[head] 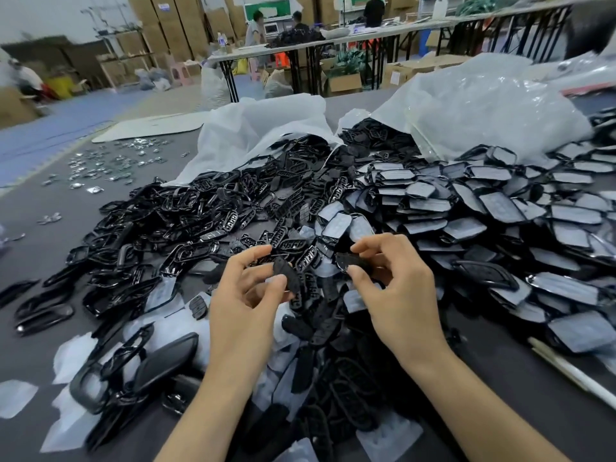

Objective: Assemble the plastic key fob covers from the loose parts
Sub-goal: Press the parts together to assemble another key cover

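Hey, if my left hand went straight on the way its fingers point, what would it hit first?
Probably the black part pinched in the right hand; the left hand, itself pinching a black piece, points toward it, though depth is unclear.

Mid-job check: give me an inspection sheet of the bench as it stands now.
Surface: dark grey table, mostly buried in parts.
Job's things: glossy black frames left, film-covered shells right, black inserts between.
Clutter: plastic bags spilling parts, small metal pieces far left, white stick right.
Grippers: left hand pinches a curved black piece; right hand pinches a second black piece; pieces apart.
Cables: nothing seen.
Surroundings: folding tables, stacked cardboard boxes, people behind.
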`<action>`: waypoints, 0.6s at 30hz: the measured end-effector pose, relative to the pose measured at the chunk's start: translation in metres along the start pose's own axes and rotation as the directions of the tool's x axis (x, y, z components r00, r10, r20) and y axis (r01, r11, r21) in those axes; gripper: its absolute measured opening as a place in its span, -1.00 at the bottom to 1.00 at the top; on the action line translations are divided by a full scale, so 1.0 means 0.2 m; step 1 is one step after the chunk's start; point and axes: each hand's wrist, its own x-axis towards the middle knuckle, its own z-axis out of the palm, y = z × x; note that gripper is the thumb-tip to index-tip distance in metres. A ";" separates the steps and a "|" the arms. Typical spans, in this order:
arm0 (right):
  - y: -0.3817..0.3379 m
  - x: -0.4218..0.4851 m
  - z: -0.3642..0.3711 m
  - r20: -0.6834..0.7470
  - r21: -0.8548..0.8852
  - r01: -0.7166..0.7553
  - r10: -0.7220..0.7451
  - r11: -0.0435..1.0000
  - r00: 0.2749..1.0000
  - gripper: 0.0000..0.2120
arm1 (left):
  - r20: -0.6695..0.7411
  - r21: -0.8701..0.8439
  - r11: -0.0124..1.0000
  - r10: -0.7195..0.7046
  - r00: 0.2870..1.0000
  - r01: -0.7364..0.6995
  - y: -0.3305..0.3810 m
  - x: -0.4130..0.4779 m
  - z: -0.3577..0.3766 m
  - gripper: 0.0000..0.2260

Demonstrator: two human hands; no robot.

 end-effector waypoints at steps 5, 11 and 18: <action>-0.02 0.00 0.00 0.072 0.010 0.038 -0.039 0.999 0.997 -0.92 | 0.082 -0.044 0.999 0.021 0.996 -0.017 0.03 0.00 0.00 -0.73; -0.04 -0.04 0.04 0.181 0.070 0.056 -0.068 0.996 0.981 -0.87 | 0.287 0.035 0.998 0.047 0.957 -0.060 0.02 -0.03 0.02 -0.69; -0.01 -0.03 0.02 0.092 0.201 -0.078 0.060 0.976 0.994 -0.82 | 0.258 0.726 0.573 0.286 0.923 -0.381 -0.09 0.08 -0.12 -0.83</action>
